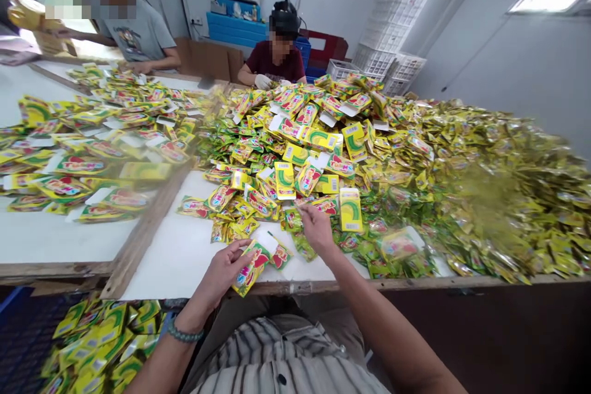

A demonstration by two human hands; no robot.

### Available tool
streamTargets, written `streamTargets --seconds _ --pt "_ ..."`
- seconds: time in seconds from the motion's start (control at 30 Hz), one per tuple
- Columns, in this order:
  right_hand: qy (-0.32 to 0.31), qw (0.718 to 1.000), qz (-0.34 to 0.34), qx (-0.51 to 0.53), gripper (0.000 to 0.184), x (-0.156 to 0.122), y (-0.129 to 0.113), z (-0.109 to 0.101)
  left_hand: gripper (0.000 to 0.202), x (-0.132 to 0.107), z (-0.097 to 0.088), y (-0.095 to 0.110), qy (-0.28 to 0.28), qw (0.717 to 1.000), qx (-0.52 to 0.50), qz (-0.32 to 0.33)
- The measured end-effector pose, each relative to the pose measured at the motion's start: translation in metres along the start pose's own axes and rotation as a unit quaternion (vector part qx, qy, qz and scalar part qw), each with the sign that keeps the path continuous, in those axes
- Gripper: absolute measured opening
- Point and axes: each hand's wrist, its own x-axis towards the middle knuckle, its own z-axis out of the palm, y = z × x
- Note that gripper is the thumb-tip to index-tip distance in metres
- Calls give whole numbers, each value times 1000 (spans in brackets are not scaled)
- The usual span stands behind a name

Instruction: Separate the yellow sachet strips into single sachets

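Observation:
My left hand (229, 271) is closed around a small yellow and green box (253, 268) with a red printed picture. The box is tilted near the front edge of the table, and its white end flap (266, 241) stands open. Another box (279, 256) lies just behind it. My right hand (317, 229) reaches to the front of the heap with thumb and fingertips drawn together; what they pinch is too small to make out. Beside those fingers are an upright yellow box (351, 210) and several green and yellow packets (293, 220).
A big heap of shiny packets (508, 178) covers the table's right side. Left of a wooden divider (150, 221) lie more boxes (74, 163). A blue crate (28, 326) of filled boxes stands below. Two people (279, 52) work across the table.

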Motion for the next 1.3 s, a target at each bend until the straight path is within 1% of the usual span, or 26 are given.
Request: streamTargets --seconds 0.03,0.07,0.13,0.23,0.37,0.53,0.67,0.7,0.73,0.77,0.8,0.87,0.9,0.97,1.0,1.07,1.1,1.17,1.2,1.23,1.27,1.3 --pt "6 998 0 66 23 -3 -7 0 61 0 0 -1 2 1000 3 2" --pt "-5 993 -9 114 22 -7 -14 0 61 0 0 -2 5 1000 -2 3" --pt "-42 987 -31 154 19 -16 -27 0 60 -2 1 -2 11 1000 -23 11" --pt "-82 987 -43 131 16 -26 -39 -1 57 -5 3 -1 6 999 -42 16" --pt "-140 980 -59 127 13 -27 -41 -4 52 -9 3 -1 -2 999 -46 1" --pt "-216 958 -78 169 8 -20 -42 -3 48 -12 0 -2 -35 993 -94 -61" --pt "-263 943 -79 186 6 -18 -43 -2 46 -12 -3 0 -64 989 -106 -83" --pt "-280 937 -73 197 8 -17 -42 -2 46 -12 -3 1 -71 988 -105 -88" --pt "-288 933 -67 203 14 -15 -41 -3 47 -12 -4 2 -72 988 -103 -92" --pt "-280 938 -61 194 21 -12 -37 -3 47 -12 -4 2 -66 988 -103 -92" --pt "-260 950 -61 163 26 -7 -33 -4 46 -11 -4 3 -55 989 -105 -89" --pt "-209 973 -90 37 26 4 -23 -4 46 -10 -4 4 -29 991 -107 -76" --pt "-194 973 -116 -45 25 9 -17 -2 47 -9 -4 4 -18 992 -106 -69" --pt "-190 948 -172 -187 30 18 -8 2 49 -7 -4 4 -2 993 -102 -56" --pt "-193 936 -188 -228 31 20 -4 4 51 -7 -4 4 8 994 -100 -50" --pt "-192 928 -190 -255 25 20 0 7 54 -6 -5 2 29 994 -98 -34" --pt "-184 934 -178 -249 24 18 0 7 54 -5 -5 0 38 994 -96 -24" --pt "-134 966 -119 -185 24 11 -3 4 54 -4 -7 -3 49 996 -76 -2" --pt "-100 984 -83 -124 24 6 -6 2 53 -3 -7 -4 53 997 -58 9" --pt "-69 995 -49 -45 25 1 -10 0 52 -2 -7 -6 57 997 -38 19" --pt "-50 998 -20 44 26 -5 -15 -2 52 -2 -6 -7 60 998 -19 30" --pt "-46 991 0 125 27 -10 -21 -2 52 -1 -4 -7 60 997 -6 38"
